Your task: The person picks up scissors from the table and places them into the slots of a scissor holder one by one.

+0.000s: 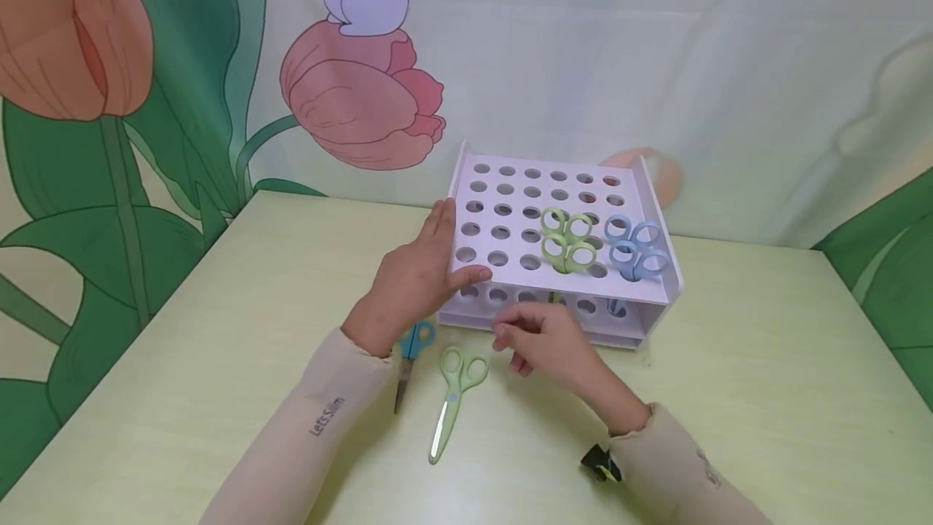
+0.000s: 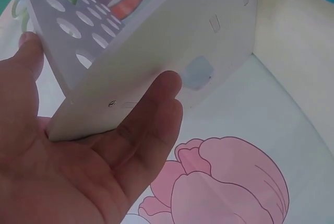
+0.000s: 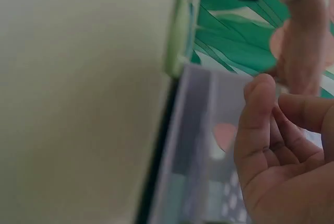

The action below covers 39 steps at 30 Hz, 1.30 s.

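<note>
My left hand (image 1: 411, 282) holds the near left corner of a white perforated rack (image 1: 513, 274). In the left wrist view its fingers (image 2: 166, 91) lie along the outer side panel, with the thumb at the shelf's front edge. In front of the rack is my right hand (image 1: 550, 343), its fingers loosely bent and nothing between them. Light green scissors (image 1: 453, 397) lie left of it, handles toward the rack. Blue-handled scissors (image 1: 411, 355) lie beside them, partly hidden by the left wrist. Green scissors (image 1: 567, 253) and light blue scissors (image 1: 636, 258) stand handles-up in the rack's holes.
A pale yellow-green table (image 1: 765, 395) carries everything. Behind the rack hangs a white cloth (image 1: 554, 47) printed with tulips and leaves. A small black object (image 1: 602, 463) sits at the right sleeve's cuff.
</note>
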Each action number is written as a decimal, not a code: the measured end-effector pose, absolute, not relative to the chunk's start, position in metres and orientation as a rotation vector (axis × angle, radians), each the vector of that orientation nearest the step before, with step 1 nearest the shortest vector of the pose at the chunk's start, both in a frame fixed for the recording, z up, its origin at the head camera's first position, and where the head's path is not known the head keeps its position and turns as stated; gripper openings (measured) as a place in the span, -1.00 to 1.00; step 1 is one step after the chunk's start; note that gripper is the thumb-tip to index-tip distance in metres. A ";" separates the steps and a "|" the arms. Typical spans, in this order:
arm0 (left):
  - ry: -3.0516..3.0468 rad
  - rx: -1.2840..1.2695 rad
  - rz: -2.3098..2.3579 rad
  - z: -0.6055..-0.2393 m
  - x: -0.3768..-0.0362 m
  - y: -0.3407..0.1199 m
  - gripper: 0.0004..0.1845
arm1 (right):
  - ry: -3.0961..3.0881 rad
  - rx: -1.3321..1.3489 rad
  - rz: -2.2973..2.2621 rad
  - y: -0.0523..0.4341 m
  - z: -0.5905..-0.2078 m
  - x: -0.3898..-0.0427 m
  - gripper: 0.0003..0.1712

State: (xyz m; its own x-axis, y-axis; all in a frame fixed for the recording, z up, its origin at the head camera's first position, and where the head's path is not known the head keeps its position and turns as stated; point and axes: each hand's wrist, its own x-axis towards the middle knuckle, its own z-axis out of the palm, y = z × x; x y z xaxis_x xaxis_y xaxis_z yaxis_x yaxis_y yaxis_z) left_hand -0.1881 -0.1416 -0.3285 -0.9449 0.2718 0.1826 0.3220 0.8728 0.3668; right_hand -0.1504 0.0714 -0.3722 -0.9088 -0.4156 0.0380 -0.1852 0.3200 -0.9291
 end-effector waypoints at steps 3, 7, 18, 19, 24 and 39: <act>-2.915 -0.475 -0.623 -0.329 -0.189 -0.141 0.16 | 2.357 -0.513 -1.614 0.065 -0.389 -0.152 -0.81; -2.888 -0.500 -0.597 -0.326 -0.189 -0.140 0.17 | 2.408 -0.525 -1.520 0.065 -0.399 -0.155 -0.70; -2.881 -0.510 -0.607 -0.324 -0.191 -0.142 0.18 | 2.425 -0.774 -1.173 0.059 -0.414 -0.157 -0.19; -2.880 -0.512 -0.609 -0.324 -0.191 -0.142 0.19 | 2.439 -0.795 -1.157 0.058 -0.415 -0.158 -0.20; -2.884 -0.524 -0.619 -0.325 -0.191 -0.143 0.19 | 2.539 -0.947 -1.015 0.054 -0.416 -0.159 -0.36; -2.902 -0.533 -0.668 -0.330 -0.192 -0.144 0.32 | 2.323 -0.868 -1.057 0.066 -0.397 -0.155 -0.67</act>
